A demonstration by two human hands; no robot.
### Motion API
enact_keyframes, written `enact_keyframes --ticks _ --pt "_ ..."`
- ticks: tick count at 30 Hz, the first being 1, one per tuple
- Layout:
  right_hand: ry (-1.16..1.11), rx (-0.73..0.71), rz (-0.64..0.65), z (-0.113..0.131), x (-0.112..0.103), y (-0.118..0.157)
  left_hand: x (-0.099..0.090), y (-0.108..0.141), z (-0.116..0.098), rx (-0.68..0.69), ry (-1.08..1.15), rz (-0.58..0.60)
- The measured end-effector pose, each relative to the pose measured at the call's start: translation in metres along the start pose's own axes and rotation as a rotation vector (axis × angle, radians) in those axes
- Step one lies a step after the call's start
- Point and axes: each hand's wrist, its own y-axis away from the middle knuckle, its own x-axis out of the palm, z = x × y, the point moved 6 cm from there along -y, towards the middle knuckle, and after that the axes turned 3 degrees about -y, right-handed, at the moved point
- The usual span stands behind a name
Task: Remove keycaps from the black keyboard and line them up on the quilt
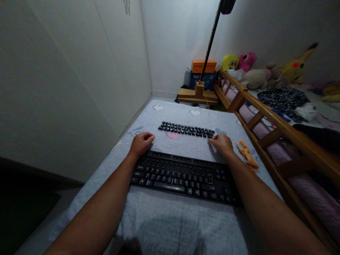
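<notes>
A black keyboard (170, 173) lies on the bed in front of me, with some of its keycaps off in the upper rows. Beyond it, loose black keycaps (187, 129) are lined up in rows on the sheet. My left hand (142, 144) is closed, thumb and fingers together, above the keyboard's far left corner and apart from the keycaps. At the right end of the rows, my right hand (221, 143) is closed in a pinch, its fingertips right by the last keycaps. Whatever either pinch holds, if anything, is too small to make out.
The light patterned sheet (170, 217) covers the bed. An orange cloth-like item (247, 154) lies right of my right hand. A wooden bed rail (281, 136) runs along the right, plush toys behind it. White cabinet doors (87, 71) stand left; a wooden-based stand (198, 94) is at the back.
</notes>
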Motion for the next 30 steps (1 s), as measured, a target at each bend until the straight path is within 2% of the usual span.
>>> enact_keyframes --ticks 5,9,16,18,20,24,27,30 --pt "-0.176 0.003 -0.06 -0.006 -0.013 0.003 0.0 0.0 0.002 0.004 -0.008 0.002" --pt "-0.431 -0.029 -0.124 -0.011 -0.033 0.016 0.001 -0.001 0.003 0.011 -0.015 0.018" --pt "-0.991 -0.051 -0.154 -0.013 -0.064 0.072 -0.002 -0.001 0.002 -0.006 0.043 -0.021" --pt "-1.334 -0.052 -0.166 -0.013 -0.068 0.089 -0.003 -0.001 0.004 -0.003 0.049 -0.044" --pt "-1.474 -0.074 -0.238 -0.013 -0.071 0.103 -0.004 -0.002 0.006 0.002 0.04 -0.052" --pt "-1.536 -0.045 -0.346 -0.015 -0.065 0.119 -0.003 -0.005 0.012 0.004 0.033 -0.034" --pt "-1.518 -0.046 -0.335 -0.015 -0.054 0.122 -0.002 -0.006 0.013 -0.001 0.014 -0.019" --pt "-1.453 -0.13 -0.331 -0.016 -0.048 0.124 -0.002 -0.005 0.011 -0.011 -0.01 -0.001"
